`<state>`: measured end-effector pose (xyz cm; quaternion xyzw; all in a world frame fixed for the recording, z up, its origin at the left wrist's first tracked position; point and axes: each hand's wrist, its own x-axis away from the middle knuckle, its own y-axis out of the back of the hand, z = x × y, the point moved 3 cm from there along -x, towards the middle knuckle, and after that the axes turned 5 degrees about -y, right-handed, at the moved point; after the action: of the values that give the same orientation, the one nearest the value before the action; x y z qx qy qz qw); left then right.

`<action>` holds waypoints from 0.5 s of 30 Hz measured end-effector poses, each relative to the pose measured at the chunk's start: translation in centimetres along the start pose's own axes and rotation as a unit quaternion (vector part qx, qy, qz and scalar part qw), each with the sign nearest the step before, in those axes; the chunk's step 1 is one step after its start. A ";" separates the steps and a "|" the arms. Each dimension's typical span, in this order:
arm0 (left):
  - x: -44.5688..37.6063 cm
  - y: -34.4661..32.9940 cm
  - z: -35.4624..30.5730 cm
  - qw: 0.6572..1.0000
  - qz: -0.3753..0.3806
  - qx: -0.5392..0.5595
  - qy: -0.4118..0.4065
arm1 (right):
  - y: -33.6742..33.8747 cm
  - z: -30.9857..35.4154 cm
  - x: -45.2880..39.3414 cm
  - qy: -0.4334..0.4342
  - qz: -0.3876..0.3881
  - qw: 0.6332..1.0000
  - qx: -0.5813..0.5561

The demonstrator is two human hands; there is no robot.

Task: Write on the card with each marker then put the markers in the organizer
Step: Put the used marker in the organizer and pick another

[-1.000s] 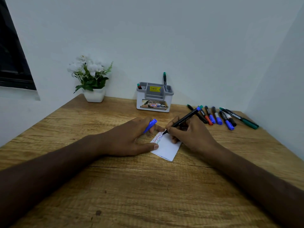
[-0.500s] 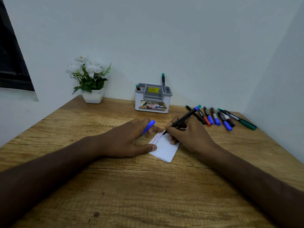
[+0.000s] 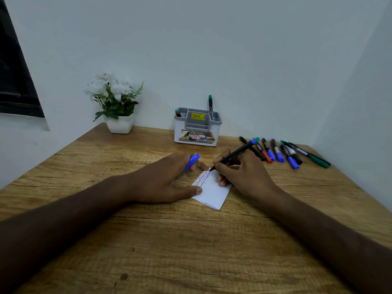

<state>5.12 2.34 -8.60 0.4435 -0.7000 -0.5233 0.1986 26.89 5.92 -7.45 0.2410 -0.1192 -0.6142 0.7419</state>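
Observation:
A small white card (image 3: 214,193) lies on the wooden table (image 3: 191,251), with red, green and blue writing along its far edge. My right hand (image 3: 244,172) grips a black marker with a blue end (image 3: 235,154), its tip touching the card's far corner. My left hand (image 3: 167,179) presses its thumb on the card's left edge and holds the blue cap (image 3: 192,162) between its fingers. The grey and white organizer (image 3: 197,128) stands at the back, holding a green-ended marker (image 3: 210,106) upright and others at its left corner (image 3: 177,113).
Several capped markers (image 3: 282,152) in blue, red, black and green lie in a row at the back right. A white pot of white flowers (image 3: 117,107) stands at the back left. Walls close in behind and on the right.
The marker tip has crept along the card's far edge, adding blue writing. Both hands stay in place on the card; the view has shifted slightly.

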 end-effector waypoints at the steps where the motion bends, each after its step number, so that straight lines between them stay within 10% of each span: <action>1: 0.0 0.0 0.1 1.000 0.000 0.001 -0.001 | 0.0 0.0 0.0 -0.004 0.002 1.000 -0.002; 15: -0.1 0.1 -0.3 1.000 0.001 0.006 -0.008 | 0.0 -0.1 0.0 -0.029 -0.006 0.999 -0.032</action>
<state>5.31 2.24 -8.37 0.4399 -0.7048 -0.5227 0.1911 26.97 5.97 -7.53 0.1997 -0.1199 -0.6291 0.7416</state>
